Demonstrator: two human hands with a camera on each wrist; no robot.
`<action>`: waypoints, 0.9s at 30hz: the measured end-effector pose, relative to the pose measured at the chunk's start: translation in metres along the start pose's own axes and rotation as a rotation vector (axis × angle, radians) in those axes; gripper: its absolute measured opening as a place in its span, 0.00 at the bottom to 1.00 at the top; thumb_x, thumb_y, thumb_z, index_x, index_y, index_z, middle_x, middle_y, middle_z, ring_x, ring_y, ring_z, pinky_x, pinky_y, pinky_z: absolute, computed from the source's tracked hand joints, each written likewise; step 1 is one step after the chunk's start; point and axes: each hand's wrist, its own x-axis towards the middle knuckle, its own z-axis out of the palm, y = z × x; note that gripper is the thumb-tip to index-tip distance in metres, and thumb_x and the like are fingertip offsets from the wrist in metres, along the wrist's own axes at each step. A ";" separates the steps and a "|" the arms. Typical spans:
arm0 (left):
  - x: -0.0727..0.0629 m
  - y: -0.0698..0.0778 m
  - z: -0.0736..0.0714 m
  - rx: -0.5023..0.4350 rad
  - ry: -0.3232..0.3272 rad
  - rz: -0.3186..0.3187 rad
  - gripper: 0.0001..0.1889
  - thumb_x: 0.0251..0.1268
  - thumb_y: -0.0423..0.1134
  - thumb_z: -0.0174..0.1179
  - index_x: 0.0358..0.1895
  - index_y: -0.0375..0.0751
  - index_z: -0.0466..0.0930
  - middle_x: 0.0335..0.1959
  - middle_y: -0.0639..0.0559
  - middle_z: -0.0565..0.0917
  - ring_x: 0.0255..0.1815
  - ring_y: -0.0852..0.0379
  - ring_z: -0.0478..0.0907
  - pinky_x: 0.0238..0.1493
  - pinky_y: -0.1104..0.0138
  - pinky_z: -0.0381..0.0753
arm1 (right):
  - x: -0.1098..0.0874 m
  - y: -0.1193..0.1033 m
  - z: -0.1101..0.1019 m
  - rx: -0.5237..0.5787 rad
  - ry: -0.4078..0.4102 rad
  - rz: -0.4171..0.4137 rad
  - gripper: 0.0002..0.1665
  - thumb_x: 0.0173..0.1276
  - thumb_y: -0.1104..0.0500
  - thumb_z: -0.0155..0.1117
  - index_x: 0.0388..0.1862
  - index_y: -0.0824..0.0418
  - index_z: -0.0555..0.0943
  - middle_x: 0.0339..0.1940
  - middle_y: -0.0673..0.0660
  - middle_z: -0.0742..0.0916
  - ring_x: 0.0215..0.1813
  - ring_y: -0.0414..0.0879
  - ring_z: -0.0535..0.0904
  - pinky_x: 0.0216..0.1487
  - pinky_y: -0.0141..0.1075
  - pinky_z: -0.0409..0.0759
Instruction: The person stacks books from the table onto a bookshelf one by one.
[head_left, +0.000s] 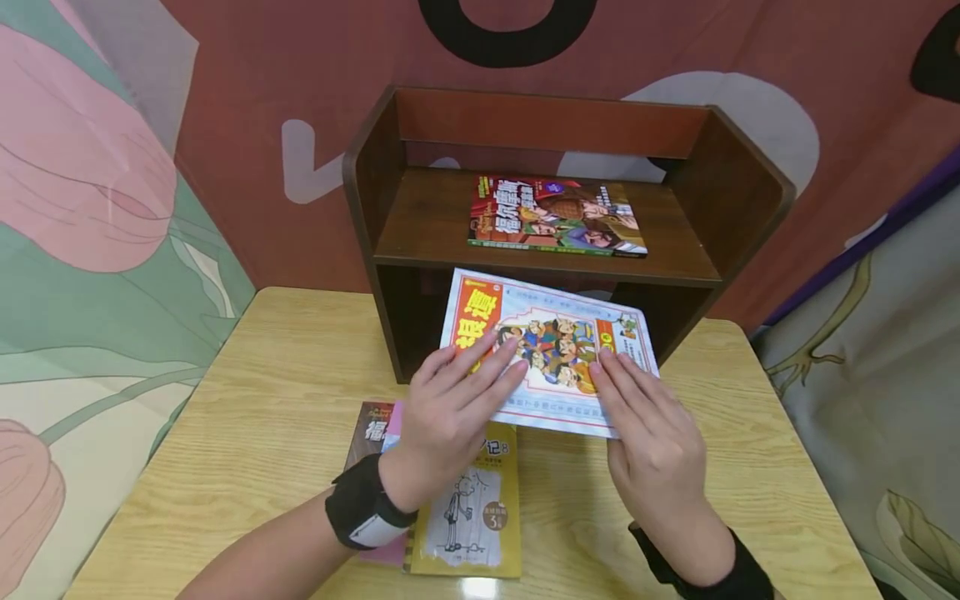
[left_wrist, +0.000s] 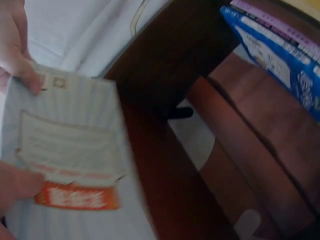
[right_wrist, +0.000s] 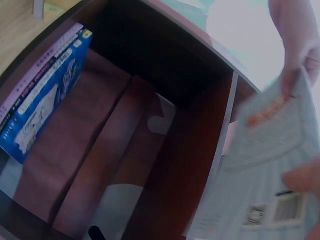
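A light blue comic book (head_left: 555,358) with a red title block and cartoon figures is held tilted before a brown shelf (head_left: 547,268). My left hand (head_left: 450,408) grips its left part, fingers spread on the front cover. My right hand (head_left: 660,442) grips the lower right part the same way. In the left wrist view, thumbs press the book's back cover (left_wrist: 70,145), which bears an orange label. The right wrist view shows that back cover (right_wrist: 265,170) too, with a barcode. Neither hand touches the shelf.
A red-covered book (head_left: 555,217) lies atop another on the upper shelf board. Inside the lower compartment are a blue book (right_wrist: 50,100) and purple-spined ones. Below my left hand, a yellow book (head_left: 468,517) overlaps pink and dark books on the wooden table (head_left: 247,433).
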 end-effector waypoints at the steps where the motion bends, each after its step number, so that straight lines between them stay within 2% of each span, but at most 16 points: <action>1: 0.002 -0.001 0.000 0.001 0.039 0.015 0.16 0.67 0.40 0.57 0.56 0.46 0.80 0.57 0.51 0.80 0.62 0.53 0.75 0.58 0.58 0.71 | 0.002 -0.001 0.001 -0.004 0.042 -0.012 0.18 0.72 0.65 0.48 0.51 0.65 0.83 0.50 0.61 0.86 0.52 0.58 0.82 0.63 0.41 0.73; 3: 0.006 -0.003 0.001 0.011 0.101 0.041 0.16 0.65 0.42 0.59 0.55 0.45 0.81 0.55 0.50 0.81 0.61 0.53 0.76 0.57 0.58 0.71 | 0.007 -0.002 0.002 -0.010 0.098 -0.028 0.16 0.72 0.64 0.50 0.51 0.65 0.83 0.51 0.62 0.85 0.53 0.59 0.82 0.63 0.42 0.73; 6: 0.013 -0.007 0.003 0.027 0.152 0.066 0.17 0.62 0.41 0.62 0.54 0.45 0.81 0.55 0.51 0.82 0.60 0.53 0.76 0.56 0.58 0.71 | 0.015 0.003 0.006 -0.017 0.139 -0.055 0.15 0.71 0.63 0.53 0.51 0.66 0.83 0.51 0.62 0.85 0.53 0.59 0.81 0.62 0.43 0.74; 12: 0.034 -0.020 0.013 0.082 0.132 0.052 0.19 0.60 0.38 0.63 0.56 0.47 0.80 0.57 0.53 0.80 0.63 0.56 0.73 0.58 0.59 0.70 | 0.033 0.026 0.015 -0.062 0.149 -0.080 0.16 0.68 0.65 0.57 0.53 0.63 0.82 0.53 0.60 0.84 0.55 0.57 0.81 0.55 0.49 0.75; 15: 0.046 -0.028 0.020 0.109 0.110 0.036 0.19 0.61 0.39 0.63 0.57 0.48 0.80 0.58 0.54 0.79 0.64 0.57 0.72 0.58 0.60 0.71 | 0.044 0.038 0.017 -0.089 0.102 -0.082 0.19 0.66 0.68 0.58 0.56 0.62 0.80 0.55 0.59 0.83 0.58 0.56 0.79 0.57 0.51 0.74; 20: 0.062 -0.040 0.028 0.116 0.047 0.009 0.19 0.63 0.38 0.61 0.58 0.48 0.79 0.60 0.54 0.78 0.65 0.57 0.71 0.60 0.61 0.71 | 0.062 0.055 0.019 -0.148 -0.045 -0.060 0.22 0.67 0.67 0.58 0.60 0.60 0.77 0.59 0.58 0.80 0.63 0.56 0.74 0.62 0.50 0.71; 27: 0.067 -0.046 0.036 0.092 -0.059 -0.060 0.18 0.63 0.38 0.61 0.57 0.48 0.79 0.59 0.52 0.79 0.65 0.55 0.72 0.61 0.60 0.72 | 0.072 0.066 0.020 -0.171 -0.210 0.000 0.25 0.64 0.66 0.61 0.60 0.56 0.78 0.60 0.57 0.81 0.57 0.58 0.74 0.56 0.52 0.72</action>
